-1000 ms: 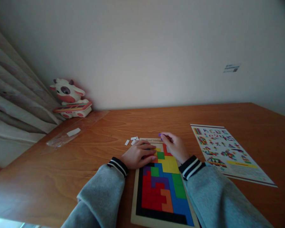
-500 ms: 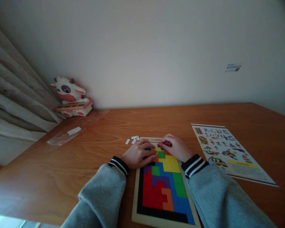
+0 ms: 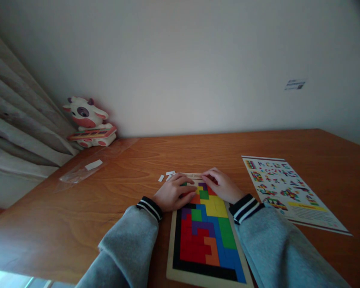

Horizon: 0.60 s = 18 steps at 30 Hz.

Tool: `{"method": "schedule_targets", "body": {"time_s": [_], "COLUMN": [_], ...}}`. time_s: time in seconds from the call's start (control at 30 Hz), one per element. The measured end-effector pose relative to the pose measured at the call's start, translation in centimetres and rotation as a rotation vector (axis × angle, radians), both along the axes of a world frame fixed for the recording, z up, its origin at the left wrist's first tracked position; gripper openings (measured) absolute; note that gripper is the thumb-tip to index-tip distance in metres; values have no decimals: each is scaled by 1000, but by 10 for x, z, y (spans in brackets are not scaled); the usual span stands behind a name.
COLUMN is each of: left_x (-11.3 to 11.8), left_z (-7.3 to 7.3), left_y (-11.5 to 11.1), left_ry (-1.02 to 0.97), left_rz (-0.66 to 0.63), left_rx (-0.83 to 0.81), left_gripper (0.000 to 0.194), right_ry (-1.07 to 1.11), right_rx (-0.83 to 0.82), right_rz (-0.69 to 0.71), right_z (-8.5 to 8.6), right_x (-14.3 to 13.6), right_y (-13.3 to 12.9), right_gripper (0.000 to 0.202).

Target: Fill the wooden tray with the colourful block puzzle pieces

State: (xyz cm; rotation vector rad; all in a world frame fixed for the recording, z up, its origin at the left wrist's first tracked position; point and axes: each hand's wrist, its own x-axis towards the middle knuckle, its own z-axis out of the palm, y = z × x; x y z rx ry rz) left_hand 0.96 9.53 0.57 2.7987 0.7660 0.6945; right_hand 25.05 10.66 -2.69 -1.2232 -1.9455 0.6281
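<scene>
A wooden tetris-style puzzle board (image 3: 170,260) lies on the table in front of me, largely filled with flat coloured pieces. My left hand (image 3: 174,194) rests over its far left part, fingers stretched out and slightly spread. Beneath those fingers some pieces are hidden. At the far right end of the board is my right hand (image 3: 222,187), its fingertips by the top rim and nothing visible in them. Between the hands show a purple piece (image 3: 201,186), a green piece (image 3: 203,195) and a large yellow piece (image 3: 214,207). A black strip shows along the near and left edges.
Several small white pieces (image 3: 161,178) lie beyond my left hand. To the right is a printed pattern sheet (image 3: 294,196). Clear plastic wrap (image 3: 75,174) and a toy cow with a keyboard (image 3: 91,124) are at the far left, near a curtain (image 3: 18,104).
My right fingers have lifted from the purple piece and shifted slightly toward the far rim, opening a little. My left fingers have spread and drawn back slightly, uncovering more of the pieces.
</scene>
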Motion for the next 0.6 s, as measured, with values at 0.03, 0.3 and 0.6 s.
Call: {"method": "schedule_targets", "body": {"time_s": [0.03,0.3,0.6], "left_x": [-4,-61,-66], "left_z": [0,-2,-11], "left_y": [2,28,34], "left_ry": [-11,55,43], "left_rz": [33,262,260], "left_rx": [3,-6,-32], "left_gripper": [28,42,29], "right_ry": [-2,-9,-47], "right_rx": [5,38,58], "right_rz": [-9,-28,-24], "right_z": [1,2,1], "right_x": [0,1,-1], "right_y": [0,-1,-1], "right_gripper": [28,29,27]}}
